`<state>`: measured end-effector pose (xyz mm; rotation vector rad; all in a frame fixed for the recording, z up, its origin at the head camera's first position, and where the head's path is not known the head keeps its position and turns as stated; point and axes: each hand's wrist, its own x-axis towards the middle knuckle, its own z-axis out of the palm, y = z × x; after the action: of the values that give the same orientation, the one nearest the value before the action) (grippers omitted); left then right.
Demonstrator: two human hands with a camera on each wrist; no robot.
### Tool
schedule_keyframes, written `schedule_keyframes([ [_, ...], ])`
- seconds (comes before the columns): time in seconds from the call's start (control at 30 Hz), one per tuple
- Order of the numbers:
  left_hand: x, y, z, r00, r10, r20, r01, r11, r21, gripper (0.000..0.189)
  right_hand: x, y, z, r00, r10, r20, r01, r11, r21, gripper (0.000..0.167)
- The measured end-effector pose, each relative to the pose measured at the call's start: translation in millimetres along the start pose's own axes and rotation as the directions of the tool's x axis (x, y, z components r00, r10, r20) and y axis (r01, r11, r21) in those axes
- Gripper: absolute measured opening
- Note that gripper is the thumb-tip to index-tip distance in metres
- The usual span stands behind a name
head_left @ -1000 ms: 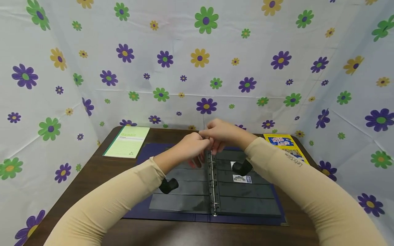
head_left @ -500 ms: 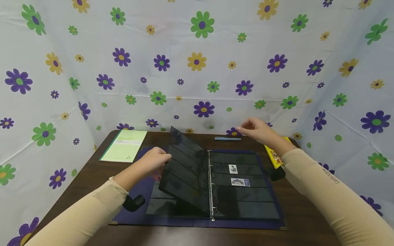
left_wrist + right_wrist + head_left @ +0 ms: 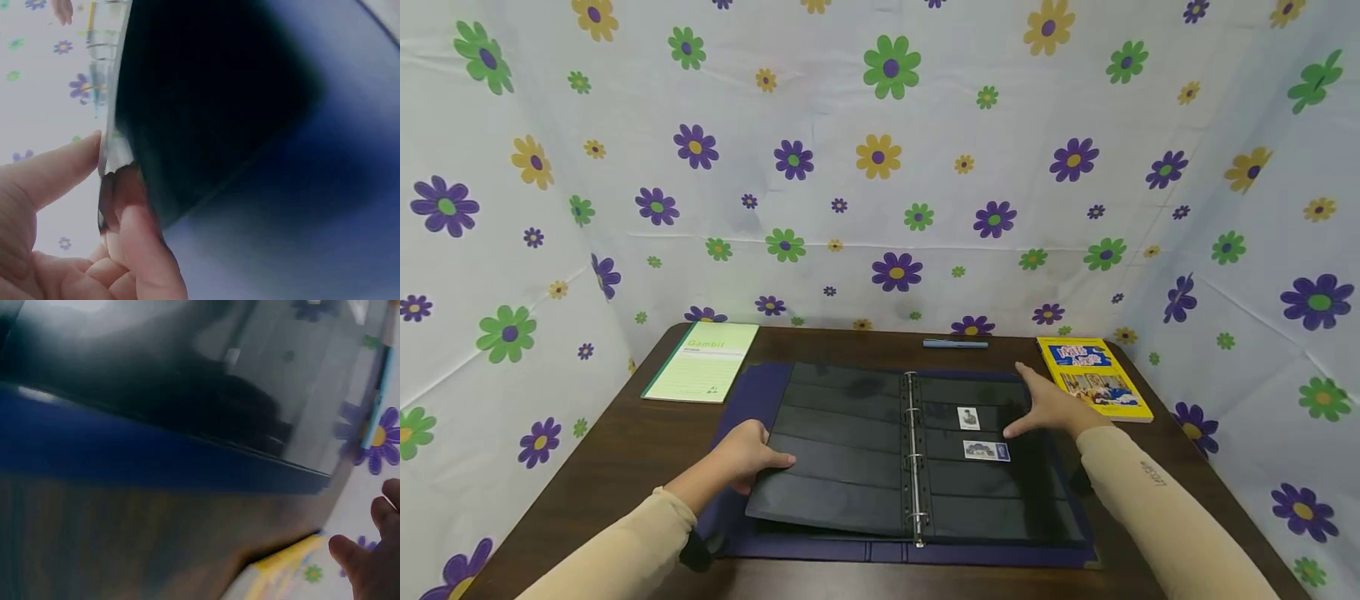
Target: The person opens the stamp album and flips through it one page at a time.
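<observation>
A dark blue ring binder (image 3: 756, 396) lies spread on the table, with black strip pages on both sides of its metal rings (image 3: 914, 467). My left hand (image 3: 739, 454) pinches the outer edge of the left black page (image 3: 838, 454), thumb on top. In the left wrist view, fingers (image 3: 147, 250) curl behind that page (image 3: 212, 106), whose edge is lifted off what lies beneath. The right page (image 3: 1000, 517) holds a small upright stamp (image 3: 968, 418) and a wider stamp (image 3: 987, 451). Over this page's right side, my right hand (image 3: 1047, 404) has its fingers spread and holds nothing.
A pale green notebook (image 3: 703, 362) lies at the back left of the brown table (image 3: 617, 467). Behind the binder is a blue pen (image 3: 955, 343). At the back right lies a yellow book (image 3: 1097, 379), near my right hand. Flower-printed cloth stands around the table.
Both hands were together over the top of the rings. My left hand has swung the black page over to the left and lowered it. My right hand has moved right, then down over the right page.
</observation>
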<state>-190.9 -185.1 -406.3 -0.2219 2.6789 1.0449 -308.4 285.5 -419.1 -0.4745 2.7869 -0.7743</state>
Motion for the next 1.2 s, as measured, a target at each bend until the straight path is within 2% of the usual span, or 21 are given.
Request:
schedule_keyframes([
  [0.13,-1.5,-8.3,8.4,1.0,0.011,-0.023,-0.009,0.998,0.054,0.044,5.6,12.8,14.6,0.998,-0.028,0.059,0.031,0.999,-0.043,0.128],
  [0.2,-2.6,-9.4,12.1,0.999,0.022,-0.025,-0.02,0.997,0.073,0.052,7.6,17.6,18.2,0.996,-0.044,0.075,0.049,0.996,-0.075,0.131],
  [0.3,-3.7,-9.1,16.7,0.999,0.036,-0.019,-0.033,0.991,0.126,0.075,8.7,24.3,22.7,0.994,-0.022,0.102,0.034,0.993,-0.115,0.134],
  [0.4,-4.1,-7.6,19.6,0.997,0.072,-0.035,-0.061,0.965,0.256,0.093,8.6,28.5,25.0,0.992,0.011,0.123,0.005,0.991,-0.131,0.134],
  [0.47,-5.0,-7.2,21.3,0.988,0.143,-0.055,-0.112,0.92,0.374,0.099,8.5,29.5,25.6,0.991,0.028,0.131,-0.012,0.993,-0.118,0.134],
  [0.53,-6.1,-8.6,23.6,0.967,0.252,-0.043,-0.206,0.866,0.455,0.1,8.7,29.0,25.4,0.991,0.036,0.13,-0.023,0.994,-0.105,0.135],
  [0.57,-7.0,-9.7,24.7,0.95,0.312,-0.017,-0.268,0.84,0.472,0.102,8.8,28.5,25.1,0.991,0.036,0.13,-0.023,0.995,-0.1,0.135],
  [0.6,-7.9,-11.0,25.9,0.928,0.373,0.024,-0.338,0.81,0.479,0.104,9.1,27.7,24.8,0.991,0.037,0.13,-0.024,0.995,-0.096,0.136],
  [0.67,-9.6,-14.6,28.6,0.868,0.476,0.139,-0.483,0.749,0.453,0.106,10.2,26.2,24.2,0.99,0.038,0.134,-0.026,0.996,-0.091,0.136],
  [0.73,-11.8,-17.6,30.8,0.815,0.523,0.25,-0.579,0.711,0.4,0.107,10.5,24.5,23.6,0.99,0.042,0.137,-0.029,0.995,-0.097,0.136],
  [0.77,-12.9,-18.7,31.7,0.797,0.53,0.289,-0.604,0.697,0.387,0.107,10.3,23.9,23.4,0.989,0.042,0.139,-0.029,0.995,-0.097,0.136],
  [0.83,-14.3,-20.3,33.1,0.776,0.537,0.33,-0.63,0.674,0.386,0.105,9.6,22.6,22.9,0.989,0.036,0.141,-0.023,0.995,-0.093,0.133],
  [0.87,-14.9,-20.6,33.5,0.773,0.538,0.335,-0.634,0.667,0.391,0.104,9.4,22.1,22.8,0.989,0.037,0.14,-0.025,0.996,-0.091,0.132],
  [0.93,-15.1,-20.5,34.0,0.777,0.536,0.33,-0.629,0.663,0.405,0.103,8.4,20.9,22.0,0.991,0.028,0.134,-0.017,0.996,-0.085,0.129],
  [1.03,-14.7,-19.9,34.6,0.784,0.534,0.318,-0.621,0.671,0.405,0.103,5.5,18.6,20.2,0.995,0.022,0.097,-0.012,0.994,-0.107,0.125],
  [1.2,-14.9,-20.5,36.0,0.791,0.518,0.327,-0.612,0.686,0.393,0.103,-3.9,14.0,14.2,0.999,-0.038,-0.009,0.037,0.992,-0.121,0.126],
])
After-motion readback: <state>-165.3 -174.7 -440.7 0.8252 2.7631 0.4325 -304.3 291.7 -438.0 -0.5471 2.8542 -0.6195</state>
